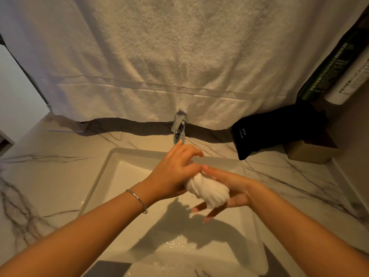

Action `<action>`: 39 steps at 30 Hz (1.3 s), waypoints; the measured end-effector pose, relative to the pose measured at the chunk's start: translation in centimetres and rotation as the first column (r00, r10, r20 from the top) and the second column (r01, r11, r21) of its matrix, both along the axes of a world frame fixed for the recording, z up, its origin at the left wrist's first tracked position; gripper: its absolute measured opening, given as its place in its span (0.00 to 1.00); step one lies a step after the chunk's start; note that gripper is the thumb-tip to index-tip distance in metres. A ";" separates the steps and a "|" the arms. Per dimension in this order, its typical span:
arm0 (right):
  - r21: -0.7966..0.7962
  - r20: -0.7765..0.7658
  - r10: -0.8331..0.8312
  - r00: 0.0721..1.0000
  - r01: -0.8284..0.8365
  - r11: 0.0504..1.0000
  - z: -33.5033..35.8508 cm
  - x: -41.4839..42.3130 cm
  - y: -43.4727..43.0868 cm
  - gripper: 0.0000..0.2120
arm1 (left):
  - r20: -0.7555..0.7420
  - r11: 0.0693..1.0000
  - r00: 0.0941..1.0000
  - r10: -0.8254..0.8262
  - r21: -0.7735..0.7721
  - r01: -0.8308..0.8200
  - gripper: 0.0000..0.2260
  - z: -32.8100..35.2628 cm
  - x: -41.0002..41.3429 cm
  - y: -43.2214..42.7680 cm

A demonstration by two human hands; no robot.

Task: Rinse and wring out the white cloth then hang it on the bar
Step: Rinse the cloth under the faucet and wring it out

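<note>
The white cloth [208,191] is twisted into a tight roll above the white rectangular sink [127,154]. My left hand [173,172] grips the roll's far end from above; a silver bracelet sits on that wrist. My right hand [233,191] holds the near end from the right, its fingers curling under the roll. Wet patches glisten on the sink floor below. The chrome faucet [179,126] stands just behind my left hand, and no running water is visible. No bar shows in this view.
A large white towel [159,56] hangs across the wall behind the faucet. On the marble counter [50,176] at the right lie a black hairdryer bag [275,128] and a tan box [307,150]. Two labelled tubes [339,74] stand at the far right.
</note>
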State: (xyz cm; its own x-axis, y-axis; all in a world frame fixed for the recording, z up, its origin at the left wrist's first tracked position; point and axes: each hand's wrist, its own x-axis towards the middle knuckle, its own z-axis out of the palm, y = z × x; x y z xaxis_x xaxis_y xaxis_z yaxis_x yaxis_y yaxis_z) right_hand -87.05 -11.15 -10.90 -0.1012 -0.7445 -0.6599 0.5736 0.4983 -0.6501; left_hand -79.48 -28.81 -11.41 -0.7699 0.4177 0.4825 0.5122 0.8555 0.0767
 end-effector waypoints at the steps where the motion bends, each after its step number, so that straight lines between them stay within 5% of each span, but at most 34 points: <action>1: -0.097 0.115 0.059 0.992 -0.047 0.994 -0.4 0.5 0.0 0.29 | -0.053 0.999 0.998 -0.023 -0.032 0.022 0.13 0.1 -0.1 0.1; 3: -0.207 0.164 0.141 0.976 -0.106 0.973 -1.0 1.2 -0.2 0.27 | -0.099 0.994 0.993 -0.071 -0.087 0.062 0.10 -0.2 0.0 -0.1; 5: -0.126 0.120 0.122 0.985 -0.107 0.986 -1.3 2.0 -0.7 0.23 | -0.013 0.986 0.998 -0.054 -0.160 0.051 0.11 -0.6 0.2 -0.6; 7: 0.034 -0.169 0.092 0.981 -0.087 0.996 -1.4 2.5 -1.4 0.18 | 0.197 0.969 0.980 0.038 -0.248 0.012 0.16 -1.1 0.2 -1.1; 8: 0.134 -0.392 0.139 0.909 -0.093 0.987 -1.6 2.7 -1.7 0.17 | 0.326 0.961 0.939 0.112 -0.277 -0.018 0.17 -1.3 0.2 -1.1; 10: 0.313 -0.736 0.308 0.603 -0.100 0.944 -1.8 3.0 -2.4 0.16 | 0.519 0.946 0.818 0.249 -0.310 -0.091 0.15 -2.0 0.1 -0.4; 13: 0.492 -0.855 0.491 0.165 -0.038 0.870 -2.7 3.3 -2.8 0.15 | 0.739 0.950 0.598 0.312 -0.231 -0.209 0.11 -3.0 0.0 0.9; 16: 0.521 -0.853 0.521 0.026 -0.002 0.854 -3.9 3.8 -2.4 0.21 | 0.947 0.949 0.254 0.196 -0.119 -0.291 0.03 -3.0 -0.3 1.1; 19: 0.497 -0.865 0.497 -0.060 0.019 0.867 -4.0 3.9 -2.1 0.19 | 0.964 0.954 0.244 0.111 -0.034 -0.298 0.06 -2.8 -0.4 0.6; 21: 0.491 -0.871 0.491 0.010 -0.009 0.871 -3.4 3.2 -1.8 0.23 | 0.922 0.954 0.364 0.131 -0.018 -0.299 0.09 -3.1 -0.4 0.5; 24: 0.299 -0.843 0.279 0.459 -0.032 0.954 -1.5 2.3 -1.3 0.27 | 0.695 0.966 0.687 0.212 -0.045 -0.254 0.11 -3.5 0.0 0.4; 26: 0.154 -0.642 0.027 0.766 0.095 0.983 -0.6 1.9 -0.8 0.32 | 0.495 0.980 0.851 0.177 -0.013 -0.196 0.13 -3.0 0.4 0.2; 28: 0.124 -0.304 -0.135 0.943 0.180 0.976 -0.8 1.7 -0.1 0.32 | 0.248 0.993 0.961 0.121 -0.026 -0.118 0.16 -2.5 0.5 0.2; 31: -0.017 0.184 -0.125 0.975 0.131 0.991 -1.2 2.7 0.2 0.23 | 0.035 0.997 0.999 0.026 -0.075 -0.023 0.12 -1.5 0.3 0.8; 33: -0.094 0.292 -0.071 0.954 0.103 0.990 -1.4 3.6 0.0 0.21 | -0.043 0.987 0.996 -0.081 -0.141 0.075 0.09 -1.3 0.2 0.8; 35: -0.043 0.203 -0.047 0.978 0.057 0.997 -1.2 4.0 -0.2 0.16 | 0.005 0.969 0.989 -0.150 -0.197 0.148 0.11 -1.5 0.2 0.2; 39: 0.179 -0.323 0.086 0.942 -0.028 0.983 -1.3 4.2 -1.1 0.10 | 0.351 0.937 0.936 0.023 -0.335 0.103 0.17 -2.4 0.4 -0.1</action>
State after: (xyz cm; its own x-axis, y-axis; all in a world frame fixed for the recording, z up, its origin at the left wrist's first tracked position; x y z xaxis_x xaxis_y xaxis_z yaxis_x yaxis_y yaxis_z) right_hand -82.82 -12.20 -12.23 -0.2943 -0.6357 -0.7137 0.3100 0.6429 -0.7005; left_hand -79.10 -28.96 -13.83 -0.8400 0.5424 0.0118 0.5417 0.8397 -0.0393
